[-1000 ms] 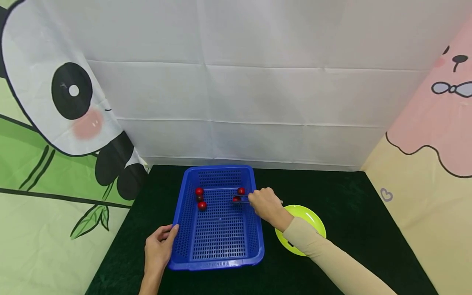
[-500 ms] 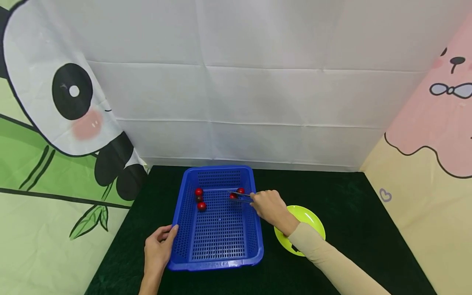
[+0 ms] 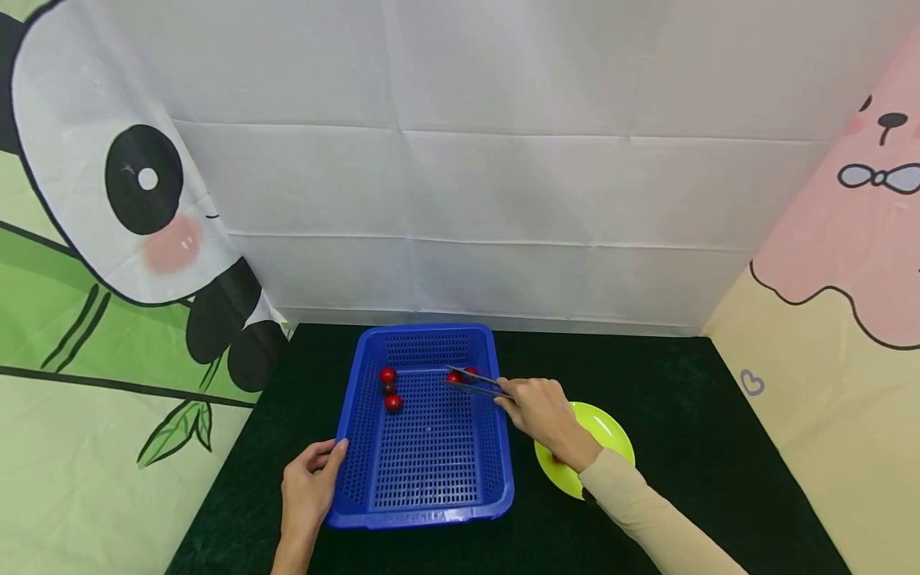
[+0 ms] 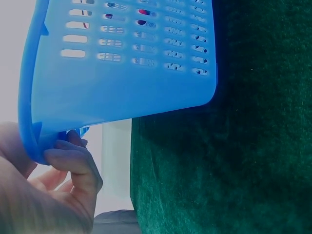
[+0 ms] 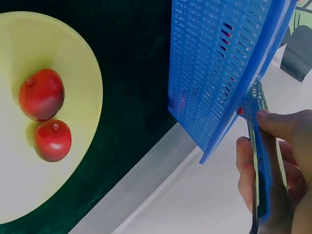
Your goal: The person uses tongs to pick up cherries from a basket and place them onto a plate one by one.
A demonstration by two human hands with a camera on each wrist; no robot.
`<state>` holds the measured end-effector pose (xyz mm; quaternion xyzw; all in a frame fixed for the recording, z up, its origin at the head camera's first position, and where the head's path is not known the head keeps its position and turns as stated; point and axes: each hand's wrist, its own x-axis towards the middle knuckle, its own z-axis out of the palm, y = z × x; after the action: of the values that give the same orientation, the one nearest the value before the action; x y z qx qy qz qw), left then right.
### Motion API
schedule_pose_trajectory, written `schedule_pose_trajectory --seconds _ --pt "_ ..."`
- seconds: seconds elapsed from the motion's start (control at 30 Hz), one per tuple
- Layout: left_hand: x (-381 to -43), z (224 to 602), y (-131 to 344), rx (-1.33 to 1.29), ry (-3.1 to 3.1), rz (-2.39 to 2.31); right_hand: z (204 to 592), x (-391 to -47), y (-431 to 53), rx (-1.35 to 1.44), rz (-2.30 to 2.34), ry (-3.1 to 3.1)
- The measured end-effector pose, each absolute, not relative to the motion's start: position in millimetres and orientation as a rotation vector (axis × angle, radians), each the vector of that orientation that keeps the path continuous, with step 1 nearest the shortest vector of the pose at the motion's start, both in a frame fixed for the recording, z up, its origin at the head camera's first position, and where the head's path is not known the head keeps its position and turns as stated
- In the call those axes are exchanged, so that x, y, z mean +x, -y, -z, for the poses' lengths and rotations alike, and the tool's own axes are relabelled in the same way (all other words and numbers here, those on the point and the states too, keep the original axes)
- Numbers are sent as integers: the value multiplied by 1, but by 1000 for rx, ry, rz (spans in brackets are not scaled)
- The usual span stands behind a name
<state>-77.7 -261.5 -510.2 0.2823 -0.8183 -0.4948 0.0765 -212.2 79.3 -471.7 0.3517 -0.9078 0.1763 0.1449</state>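
Note:
My left hand (image 3: 309, 487) grips the rim of a blue perforated plastic basket (image 3: 424, 516) at its near left; the left wrist view shows the thumb and fingers curled around the rim. My right hand (image 3: 542, 407) holds metal tongs (image 5: 265, 195), which reach over the basket's right rim. Between the tong arms lies a small red tomato (image 3: 454, 377), with another tomato (image 3: 470, 370) just behind, partly covered by the tongs. Whether the tongs squeeze the first one I cannot tell. Several more tomatoes (image 3: 393, 403) sit in a short row at the basket's left.
Right of the basket, a yellow-green plate (image 3: 611, 431) lies partly under my right forearm. On it, two tomatoes (image 5: 42, 95) show in the right wrist view. A dark green cloth (image 3: 690, 447) covers the table, and a white curtain (image 3: 503, 192) hangs behind its far edge.
The tong tips have shifted slightly left and away from me, and the tomato between them has moved the same way. My right hand has drawn back a little rightward. My left hand stays put.

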Motion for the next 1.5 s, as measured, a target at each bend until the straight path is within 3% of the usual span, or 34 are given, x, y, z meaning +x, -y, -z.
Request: schedule_pose_trajectory --seconds 1.5 --pt "-78 510 262 854 2462 1465 479 -176 -147 904 -795 2357"
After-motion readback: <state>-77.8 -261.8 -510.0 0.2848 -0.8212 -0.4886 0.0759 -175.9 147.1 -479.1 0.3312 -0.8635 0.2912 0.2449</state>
